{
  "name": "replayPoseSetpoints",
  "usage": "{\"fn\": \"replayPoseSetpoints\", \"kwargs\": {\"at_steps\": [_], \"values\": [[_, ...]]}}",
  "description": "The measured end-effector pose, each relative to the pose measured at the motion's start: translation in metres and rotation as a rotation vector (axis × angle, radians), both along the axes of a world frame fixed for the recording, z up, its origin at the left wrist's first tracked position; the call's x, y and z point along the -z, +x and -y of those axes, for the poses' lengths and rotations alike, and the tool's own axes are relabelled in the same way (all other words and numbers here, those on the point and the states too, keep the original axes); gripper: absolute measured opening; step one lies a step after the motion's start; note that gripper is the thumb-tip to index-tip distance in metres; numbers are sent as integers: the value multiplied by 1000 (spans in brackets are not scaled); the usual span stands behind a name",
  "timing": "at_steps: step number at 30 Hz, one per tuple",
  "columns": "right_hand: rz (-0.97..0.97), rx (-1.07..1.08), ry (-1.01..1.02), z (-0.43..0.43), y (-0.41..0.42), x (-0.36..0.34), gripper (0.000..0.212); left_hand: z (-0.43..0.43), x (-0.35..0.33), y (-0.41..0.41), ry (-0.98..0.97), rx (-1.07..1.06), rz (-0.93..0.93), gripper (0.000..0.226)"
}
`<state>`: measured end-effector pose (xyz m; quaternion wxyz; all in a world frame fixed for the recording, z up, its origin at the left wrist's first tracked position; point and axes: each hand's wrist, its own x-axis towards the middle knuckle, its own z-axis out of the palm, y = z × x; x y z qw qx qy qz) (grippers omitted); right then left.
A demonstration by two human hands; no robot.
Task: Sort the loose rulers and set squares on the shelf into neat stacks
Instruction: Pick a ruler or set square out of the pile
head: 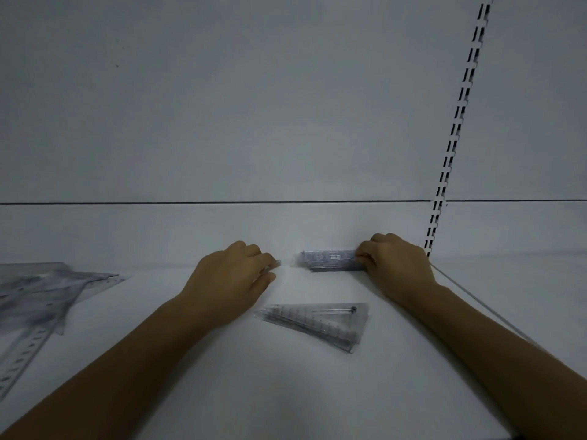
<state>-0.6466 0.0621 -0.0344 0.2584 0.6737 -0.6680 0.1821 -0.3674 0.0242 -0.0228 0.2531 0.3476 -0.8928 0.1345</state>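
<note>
A stack of clear rulers in plastic sleeves (330, 260) lies against the shelf's back wall. My right hand (395, 265) grips its right end, and my left hand (232, 277) holds the left end, where a small tip shows past the fingers. A glare spot hides the ruler's middle-left part. In front of the rulers lies a stack of clear set squares (320, 322), flat on the white shelf (286, 392), between my forearms. A loose pile of rulers and set squares (41, 296) sprawls at the far left.
The white back panel (286, 122) rises right behind the rulers. A slotted upright rail (457, 128) runs up the wall at right. The shelf's right edge (476, 306) passes under my right forearm.
</note>
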Motion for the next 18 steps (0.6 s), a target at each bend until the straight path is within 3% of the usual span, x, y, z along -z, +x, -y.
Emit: {"fn": "replayPoseSetpoints", "kwargs": {"at_steps": [5,10,18], "values": [[39,-40,-54,-5,3,-2,10,-4,-1,1,-14,19,-13,36],[90,-85,-68,-22,26,-30,22,-4,-3,1,-86,33,5,25],[-78,-267,96,-38,139,-68,38,5,-30,23,-17,-150,173,54]]}}
